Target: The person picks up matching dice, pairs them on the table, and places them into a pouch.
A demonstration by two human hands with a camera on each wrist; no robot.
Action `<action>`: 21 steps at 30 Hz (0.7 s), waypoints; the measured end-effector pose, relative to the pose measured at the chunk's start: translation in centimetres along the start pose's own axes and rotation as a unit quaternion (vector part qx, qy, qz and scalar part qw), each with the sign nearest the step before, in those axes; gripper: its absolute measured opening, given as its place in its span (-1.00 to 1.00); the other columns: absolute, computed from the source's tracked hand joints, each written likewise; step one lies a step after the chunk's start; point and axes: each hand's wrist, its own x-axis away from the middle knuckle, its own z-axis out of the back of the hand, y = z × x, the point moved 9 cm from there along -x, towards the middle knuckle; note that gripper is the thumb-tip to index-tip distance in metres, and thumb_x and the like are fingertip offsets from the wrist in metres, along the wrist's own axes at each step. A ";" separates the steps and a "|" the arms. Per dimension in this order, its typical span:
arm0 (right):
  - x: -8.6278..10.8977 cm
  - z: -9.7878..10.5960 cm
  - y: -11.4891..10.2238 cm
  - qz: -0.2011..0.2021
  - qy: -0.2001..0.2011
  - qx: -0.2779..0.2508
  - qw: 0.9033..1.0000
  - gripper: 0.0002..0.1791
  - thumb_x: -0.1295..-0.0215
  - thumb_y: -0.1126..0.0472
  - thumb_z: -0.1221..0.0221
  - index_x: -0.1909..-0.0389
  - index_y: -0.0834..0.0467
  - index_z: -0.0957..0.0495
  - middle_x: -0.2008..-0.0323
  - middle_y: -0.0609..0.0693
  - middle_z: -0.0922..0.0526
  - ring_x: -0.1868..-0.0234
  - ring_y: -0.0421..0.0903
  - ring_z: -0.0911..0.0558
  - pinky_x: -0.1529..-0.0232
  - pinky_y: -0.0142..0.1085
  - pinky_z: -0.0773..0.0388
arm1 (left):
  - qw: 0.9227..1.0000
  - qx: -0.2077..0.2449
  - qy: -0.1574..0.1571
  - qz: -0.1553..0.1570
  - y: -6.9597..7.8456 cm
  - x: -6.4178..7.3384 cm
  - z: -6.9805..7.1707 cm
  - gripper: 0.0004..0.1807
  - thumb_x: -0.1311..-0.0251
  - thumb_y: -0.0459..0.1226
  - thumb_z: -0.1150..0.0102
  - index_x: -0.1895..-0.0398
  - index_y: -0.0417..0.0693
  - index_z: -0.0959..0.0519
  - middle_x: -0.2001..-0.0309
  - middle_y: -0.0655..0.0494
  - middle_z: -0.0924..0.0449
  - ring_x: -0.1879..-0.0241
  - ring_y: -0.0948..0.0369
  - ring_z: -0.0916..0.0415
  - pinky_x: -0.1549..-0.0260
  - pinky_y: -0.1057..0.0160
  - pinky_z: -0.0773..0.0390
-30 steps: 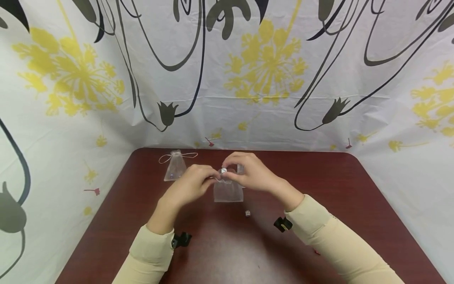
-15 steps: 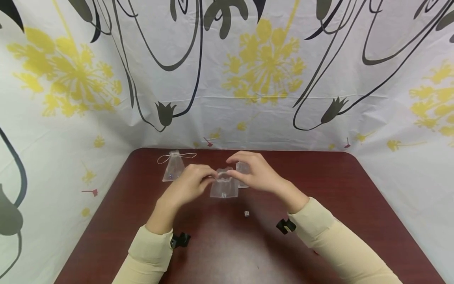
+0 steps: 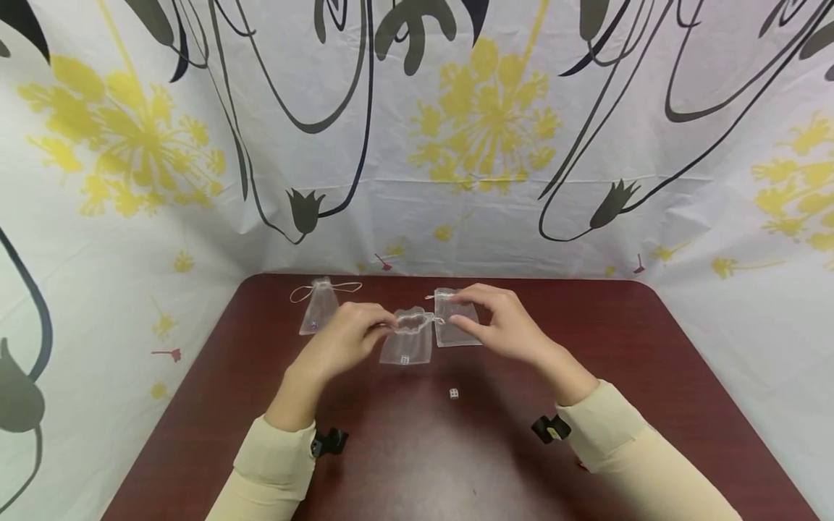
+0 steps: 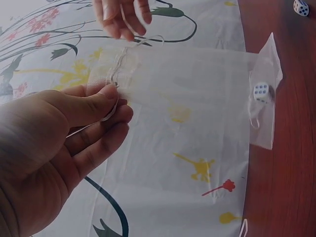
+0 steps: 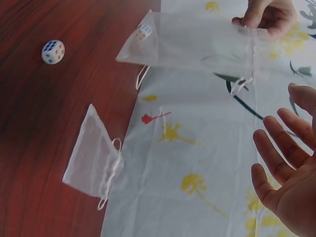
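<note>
My left hand [image 3: 352,333] pinches the rim of a sheer white drawstring pouch [image 3: 417,344] between thumb and fingers. The pouch hangs with its mouth gaping, and a white die [image 4: 261,92] sits at its bottom. Off to the pouch's right is my right hand [image 3: 502,322], fingers apart and holding nothing; the right wrist view shows its fingers [image 5: 276,143] spread beside the pouch's drawstring end. A second white die [image 3: 454,394] lies on the table nearer to me, with blue and red pips in the right wrist view.
Another sheer pouch [image 3: 449,336] lies flat behind, partly under my right hand. At the back left lies a drawn-up pouch [image 3: 319,304] with a small die inside and its string loops spread. A patterned white cloth [image 3: 495,231] rises behind the dark red table [image 3: 391,463].
The die that my right hand held has dropped into the pouch. My right hand has opened and moved right, away from the pouch's mouth; my left hand keeps its pinch.
</note>
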 end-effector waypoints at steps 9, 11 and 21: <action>1.4 -0.1 1.3 -0.007 0.016 -0.014 1.000 -0.71 -0.22 0.25 -0.42 0.03 0.16 -0.70 0.09 0.00 -0.73 0.01 -0.04 -0.67 -0.02 -0.03 -0.60 | 1.000 0.003 -0.004 0.006 -0.2 0.2 -0.3 -0.89 -0.21 -0.45 -0.36 0.23 -0.13 -0.75 0.29 0.08 -0.74 0.27 0.22 -0.67 0.20 0.23 -0.66; 1.9 -0.5 1.6 -0.001 0.022 -0.014 1.000 -0.72 -0.21 0.26 -0.43 0.05 0.16 -0.71 0.11 -0.03 -0.73 0.05 -0.06 -0.67 0.03 -0.10 -0.60 | 1.000 0.002 -0.003 0.009 -0.3 0.3 -0.4 -0.88 -0.20 -0.46 -0.37 0.23 -0.13 -0.75 0.29 0.10 -0.74 0.27 0.23 -0.67 0.20 0.23 -0.66; 4.6 -3.6 3.8 -0.013 0.035 -0.027 0.999 -0.78 -0.19 0.29 -0.43 0.13 0.13 -0.72 0.22 -0.12 -0.72 0.28 -0.16 -0.61 0.39 -0.25 -0.52 | 1.000 0.000 0.005 0.006 -0.5 0.5 -0.2 -0.86 -0.15 -0.48 -0.40 0.25 -0.14 -0.75 0.30 0.12 -0.73 0.28 0.23 -0.67 0.21 0.23 -0.66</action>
